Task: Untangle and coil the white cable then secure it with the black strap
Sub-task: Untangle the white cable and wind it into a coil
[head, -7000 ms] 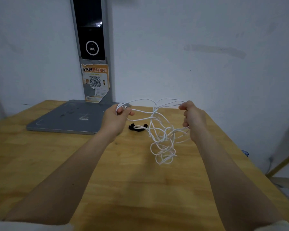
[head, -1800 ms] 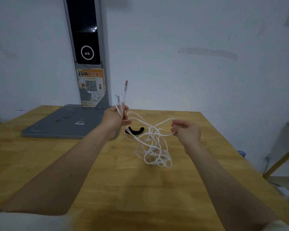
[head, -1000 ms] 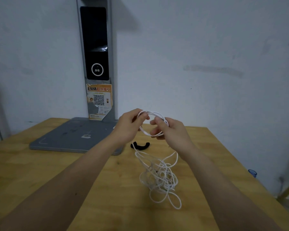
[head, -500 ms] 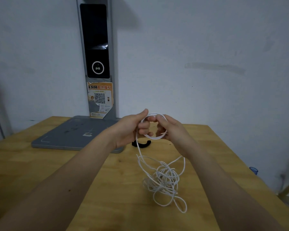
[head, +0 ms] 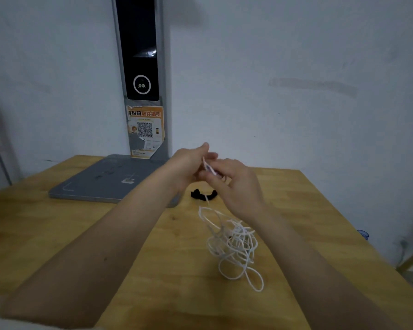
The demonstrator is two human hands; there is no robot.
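Two bare hands meet above a wooden desk (head: 57, 234), the left hand (head: 188, 166) and the right hand (head: 234, 184) both pinching the upper turns of a thin white cable (head: 231, 244) between curled fingers. Motion blur hides exactly how the strands lie in the grip. From the hands the cable drops to a loose, tangled heap of round loops on the desk's pale, grained planks, just in front of the right wrist. A short black strap (head: 203, 194), curved like a crescent, lies on the desk beneath the hands, at the corner of a flat grey metal base plate (head: 100, 179). From that plate rises a grey column (head: 141, 75) with a glossy black panel carrying a white ring with two small dots. Below the panel a torn orange-and-white sticker (head: 145, 131) bears a QR code and the Chinese heading "身份码取件指引". Behind stands a plain white wall (head: 284, 67) with scuffed patches.
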